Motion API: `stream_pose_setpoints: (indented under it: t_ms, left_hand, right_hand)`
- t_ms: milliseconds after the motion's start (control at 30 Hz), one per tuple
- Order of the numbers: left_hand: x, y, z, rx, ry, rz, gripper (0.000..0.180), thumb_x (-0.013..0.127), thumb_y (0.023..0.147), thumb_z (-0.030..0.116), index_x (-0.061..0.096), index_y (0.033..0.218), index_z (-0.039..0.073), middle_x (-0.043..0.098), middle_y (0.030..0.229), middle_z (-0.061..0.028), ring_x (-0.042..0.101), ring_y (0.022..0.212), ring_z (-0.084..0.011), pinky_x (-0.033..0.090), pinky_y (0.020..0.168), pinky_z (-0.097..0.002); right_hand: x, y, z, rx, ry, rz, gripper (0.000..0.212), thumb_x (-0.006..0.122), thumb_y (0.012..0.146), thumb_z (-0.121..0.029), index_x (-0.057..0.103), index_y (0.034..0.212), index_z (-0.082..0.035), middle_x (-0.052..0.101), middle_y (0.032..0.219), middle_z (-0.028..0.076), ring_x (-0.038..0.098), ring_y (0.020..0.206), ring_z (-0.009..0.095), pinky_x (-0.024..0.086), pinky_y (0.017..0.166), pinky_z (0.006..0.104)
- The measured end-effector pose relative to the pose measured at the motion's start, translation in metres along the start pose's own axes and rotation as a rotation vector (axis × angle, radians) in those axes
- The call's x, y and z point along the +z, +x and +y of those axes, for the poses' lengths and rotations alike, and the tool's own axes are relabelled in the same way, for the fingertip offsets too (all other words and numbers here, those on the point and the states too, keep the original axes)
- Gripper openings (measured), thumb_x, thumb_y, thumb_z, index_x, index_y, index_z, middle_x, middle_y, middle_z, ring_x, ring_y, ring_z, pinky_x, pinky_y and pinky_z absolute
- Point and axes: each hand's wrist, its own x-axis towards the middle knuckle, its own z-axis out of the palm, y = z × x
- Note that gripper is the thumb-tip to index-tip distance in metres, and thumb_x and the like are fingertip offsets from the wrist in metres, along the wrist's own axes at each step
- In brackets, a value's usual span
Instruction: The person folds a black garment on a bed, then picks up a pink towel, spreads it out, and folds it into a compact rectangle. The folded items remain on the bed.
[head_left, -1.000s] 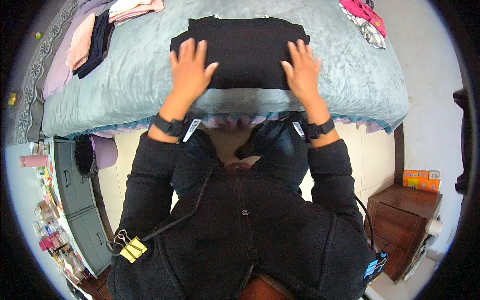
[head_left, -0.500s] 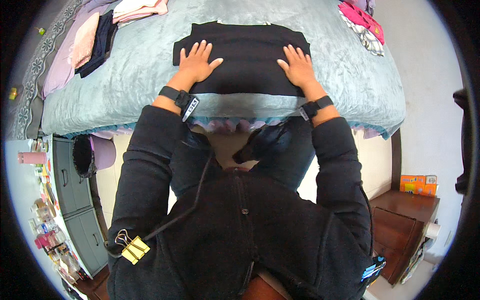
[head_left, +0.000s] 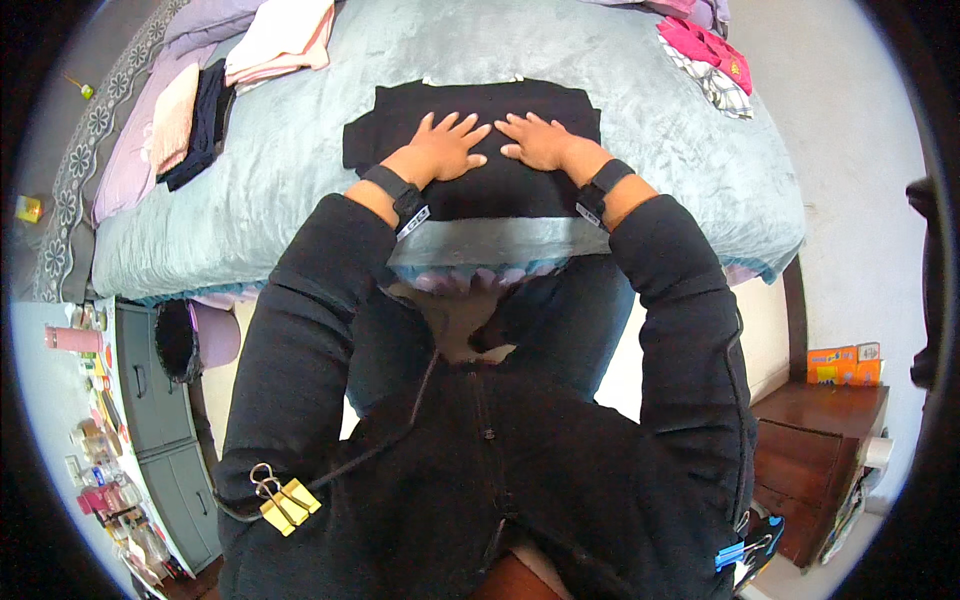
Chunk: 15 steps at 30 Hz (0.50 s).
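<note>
Taking the bed (head_left: 280, 170) as reference, with the person's side as its near side, a grey cabinet (head_left: 155, 370) is standing off its near left corner and carrying a crowd of small containers (head_left: 100, 470). On the left part of the bed, a folded peach cloth (head_left: 174, 118) is lying against a folded navy cloth (head_left: 212, 125). A purple bin (head_left: 220, 335) with a black liner is standing by the bed's near left edge. A pale pink folded pile (head_left: 283, 40) is lying farther back, at the bed's far left. The left hand (head_left: 445, 147) is resting palm down with fingers spread, gripping nothing. Beneath it, the black garment (head_left: 500, 190) is lying flat at the middle of the bed's near edge, small white bits showing along its far edge. The right hand (head_left: 540, 142) is likewise lying flat and ungripped on the garment, its fingertips pointing toward the left hand. On the bed's far right, a bright pink garment (head_left: 708, 50) is overlapping a plaid cloth (head_left: 735, 102). Off the bed's near right corner, a brown wooden cabinet (head_left: 800, 460) is supporting orange packages (head_left: 840, 368).
</note>
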Motion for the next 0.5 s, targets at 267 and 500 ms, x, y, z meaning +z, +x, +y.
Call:
stream_pose_setpoints:
  t_ms: [267,500]
  left_hand:
    - [0.013,-0.030,-0.096,-0.361,-0.185,-0.143,0.082,0.031,0.084,0.071,0.017,0.147,0.021,0.010,0.154,-0.0022,0.010,0.141,-0.0246,0.009,0.109,-0.0572]
    - [-0.028,-0.006,-0.098,-0.434,0.077,-0.002,0.074,0.042,0.085,0.062,0.032,0.141,0.015,0.029,0.147,-0.0083,0.025,0.136,-0.0281,0.015,0.106,-0.0604]
  right_hand:
    - [-0.005,-0.018,0.079,0.281,-0.037,-0.087,0.071,0.032,0.090,-0.060,0.017,0.147,-0.019,0.013,0.153,0.002,0.012,0.141,0.027,0.013,0.110,0.0556]
    - [-0.033,0.021,0.059,0.076,-0.114,0.130,0.064,0.055,0.087,-0.040,0.029,0.142,-0.022,0.023,0.149,0.008,0.024,0.136,0.033,0.024,0.104,0.0599]
